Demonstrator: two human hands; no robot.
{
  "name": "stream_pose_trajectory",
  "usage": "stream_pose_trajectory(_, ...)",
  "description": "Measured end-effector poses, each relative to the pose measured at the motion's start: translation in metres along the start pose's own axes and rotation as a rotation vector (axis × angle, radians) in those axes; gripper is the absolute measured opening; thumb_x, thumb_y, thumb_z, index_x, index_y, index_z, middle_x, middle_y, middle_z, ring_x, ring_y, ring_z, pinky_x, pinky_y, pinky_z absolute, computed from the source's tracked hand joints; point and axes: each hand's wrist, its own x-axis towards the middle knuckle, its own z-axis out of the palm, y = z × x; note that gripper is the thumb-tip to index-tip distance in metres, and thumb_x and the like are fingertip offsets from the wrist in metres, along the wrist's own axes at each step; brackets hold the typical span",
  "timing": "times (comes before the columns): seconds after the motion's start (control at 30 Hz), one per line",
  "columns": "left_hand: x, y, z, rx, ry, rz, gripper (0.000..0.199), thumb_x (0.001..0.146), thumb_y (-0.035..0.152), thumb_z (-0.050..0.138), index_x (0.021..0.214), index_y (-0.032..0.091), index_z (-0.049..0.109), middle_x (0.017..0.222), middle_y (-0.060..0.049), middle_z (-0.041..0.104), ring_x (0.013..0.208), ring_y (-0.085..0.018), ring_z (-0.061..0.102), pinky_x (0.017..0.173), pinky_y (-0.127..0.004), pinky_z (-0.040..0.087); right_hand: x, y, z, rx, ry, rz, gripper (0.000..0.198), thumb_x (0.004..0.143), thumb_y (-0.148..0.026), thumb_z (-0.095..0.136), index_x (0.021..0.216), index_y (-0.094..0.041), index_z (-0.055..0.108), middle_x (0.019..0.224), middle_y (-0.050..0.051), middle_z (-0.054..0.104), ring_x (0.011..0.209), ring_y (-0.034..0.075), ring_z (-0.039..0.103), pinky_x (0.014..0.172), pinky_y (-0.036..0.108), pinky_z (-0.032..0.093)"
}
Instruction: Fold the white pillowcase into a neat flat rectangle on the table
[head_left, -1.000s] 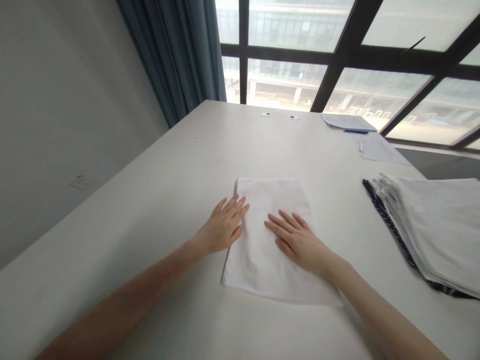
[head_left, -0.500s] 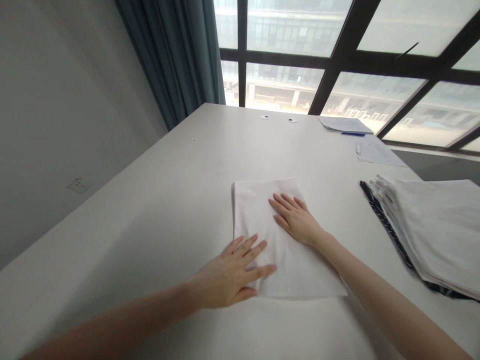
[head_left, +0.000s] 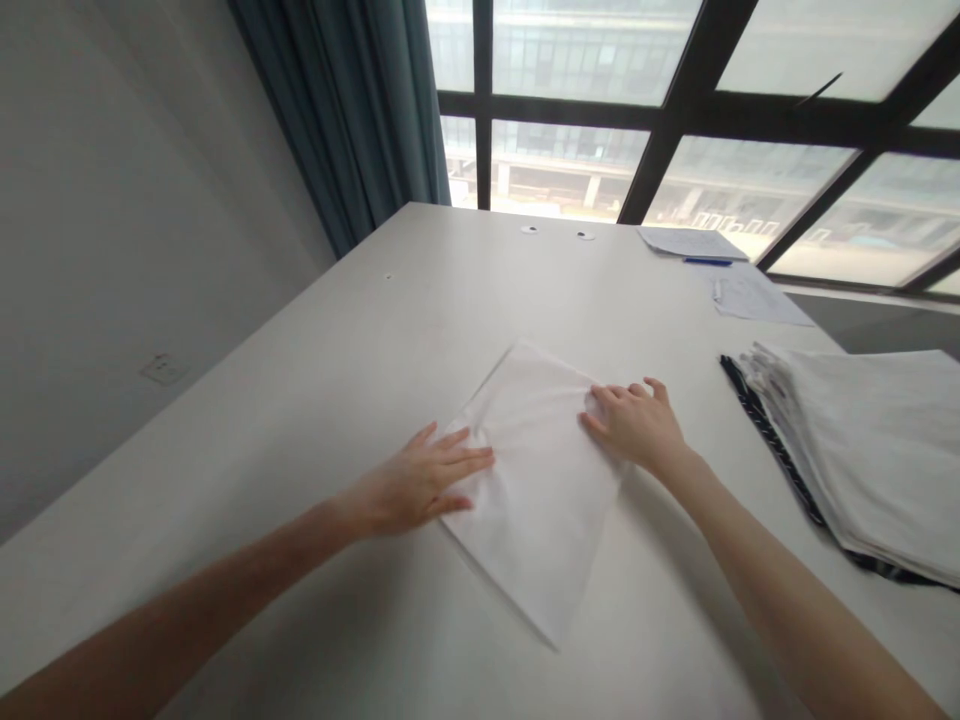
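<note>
A folded white cloth (head_left: 536,490) lies turned on the white table, one corner pointing toward me and another toward the window. Spread over its left corner is my left hand (head_left: 412,485), open, with the fingertips resting on the fabric. At the right corner, my right hand (head_left: 634,425) has its fingers bent, and a little fabric bunches between thumb and forefinger. Faint creases run across the cloth between the two hands.
To the right is a stack of white cloths (head_left: 877,440) over a black patterned piece (head_left: 772,440). Papers (head_left: 690,243) and a blue pen (head_left: 707,262) lie by the window. Two small white-and-black pieces (head_left: 585,236) sit near the far edge. A wall (head_left: 112,250) borders the left.
The cloth has turned from nearly square-on to a diamond position. My left hand moved left and slightly away, while my right hand slid right to the cloth's edge and its fingers bent.
</note>
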Motion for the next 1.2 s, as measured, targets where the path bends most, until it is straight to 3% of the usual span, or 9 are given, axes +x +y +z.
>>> stream_pose_trajectory(0.07, 0.004, -0.009, -0.004, 0.044, 0.062, -0.131, 0.046, 0.102, 0.047, 0.030, 0.138, 0.027, 0.048, 0.138, -0.007, 0.057, 0.139, -0.029, 0.038, 0.113, -0.054, 0.020, -0.018, 0.001, -0.011, -0.073, -0.010, -0.009, 0.034, 0.092, -0.044, 0.048, 0.091, -0.019, 0.071, 0.079, 0.009, 0.074, 0.083, 0.026, 0.067, 0.109, 0.053, 0.022)
stream_pose_trajectory(0.17, 0.017, 0.001, 0.001, 0.128, 0.172, -0.261, 0.045, 0.102, 0.043, 0.031, 0.132, 0.020, 0.055, 0.135, -0.011, 0.059, 0.136, -0.031, 0.042, 0.111, -0.055, 0.024, -0.037, -0.005, -0.022, -0.136, 0.000, 0.007, 0.032, 0.093, -0.033, 0.047, 0.075, -0.018, 0.070, 0.066, 0.007, 0.071, 0.073, 0.022, 0.067, 0.109, 0.049, 0.023)
stream_pose_trajectory(0.23, 0.026, 0.017, 0.010, 0.166, 0.209, -0.263, 0.047, 0.100, 0.044, 0.036, 0.136, 0.018, 0.051, 0.144, -0.014, 0.050, 0.138, -0.031, 0.038, 0.110, -0.053, 0.028, -0.041, -0.013, -0.025, -0.139, 0.040, 0.035, 0.030, 0.093, -0.028, 0.047, 0.080, -0.016, 0.070, 0.073, 0.009, 0.073, 0.081, 0.025, 0.067, 0.108, 0.049, 0.024)
stream_pose_trajectory(0.33, 0.034, 0.036, 0.023, 0.195, 0.224, -0.214, 0.055, 0.096, 0.048, 0.044, 0.145, 0.023, 0.042, 0.154, -0.014, 0.036, 0.142, -0.034, 0.030, 0.111, -0.056, 0.026, -0.033, -0.027, -0.020, -0.031, 0.133, 0.014, 0.028, 0.093, -0.022, 0.046, 0.106, -0.012, 0.069, 0.105, 0.014, 0.073, 0.107, 0.029, 0.062, 0.109, 0.049, 0.026)
stream_pose_trajectory(0.5, 0.034, 0.040, 0.031, 0.196, 0.237, -0.195, 0.058, 0.094, 0.044, 0.050, 0.148, 0.028, 0.037, 0.156, -0.010, 0.033, 0.143, -0.034, 0.027, 0.114, -0.057, 0.019, 0.005, -0.053, -0.001, 0.259, 0.074, -0.301, 0.045, 0.095, -0.021, 0.039, 0.138, -0.015, 0.050, 0.148, 0.009, 0.046, 0.138, 0.023, 0.038, 0.114, 0.041, 0.026)
stream_pose_trajectory(0.63, 0.031, 0.037, 0.031, 0.192, 0.242, -0.208, 0.059, 0.094, 0.043, 0.051, 0.149, 0.028, 0.036, 0.156, -0.010, 0.032, 0.144, -0.034, 0.025, 0.114, -0.057, 0.018, 0.036, -0.063, 0.014, 0.322, -0.033, -0.285, 0.050, 0.099, -0.032, 0.033, 0.148, -0.023, 0.038, 0.157, 0.004, 0.031, 0.145, 0.027, 0.025, 0.116, 0.051, 0.020)
stream_pose_trajectory(0.8, 0.029, 0.038, 0.034, 0.196, 0.255, -0.223, 0.061, 0.094, 0.044, 0.049, 0.150, 0.026, 0.033, 0.157, -0.013, 0.029, 0.145, -0.036, 0.023, 0.113, -0.058, 0.019, 0.056, -0.046, 0.025, 0.321, -0.079, -0.155, 0.058, 0.100, -0.050, 0.027, 0.153, -0.029, 0.025, 0.160, 0.002, 0.023, 0.147, 0.027, 0.020, 0.116, 0.054, 0.019)
stream_pose_trajectory(1.0, 0.023, 0.035, 0.033, 0.186, 0.266, -0.227, 0.060, 0.096, 0.047, 0.046, 0.150, 0.026, 0.033, 0.157, -0.012, 0.030, 0.145, -0.033, 0.024, 0.114, -0.056, 0.020, 0.060, -0.034, 0.028, 0.299, -0.092, -0.109, 0.060, 0.100, -0.051, 0.024, 0.154, -0.026, 0.023, 0.160, 0.002, 0.021, 0.147, 0.023, 0.019, 0.117, 0.053, 0.018)
stream_pose_trajectory(1.2, 0.006, 0.012, 0.039, 0.219, 0.296, -0.333, 0.061, 0.098, 0.053, 0.035, 0.150, 0.023, 0.031, 0.158, -0.012, 0.028, 0.145, -0.030, 0.024, 0.114, -0.053, 0.022, 0.058, -0.037, 0.028, 0.280, -0.068, -0.111, 0.059, 0.100, -0.050, 0.024, 0.154, -0.024, 0.025, 0.160, 0.001, 0.023, 0.146, 0.024, 0.021, 0.116, 0.052, 0.021)
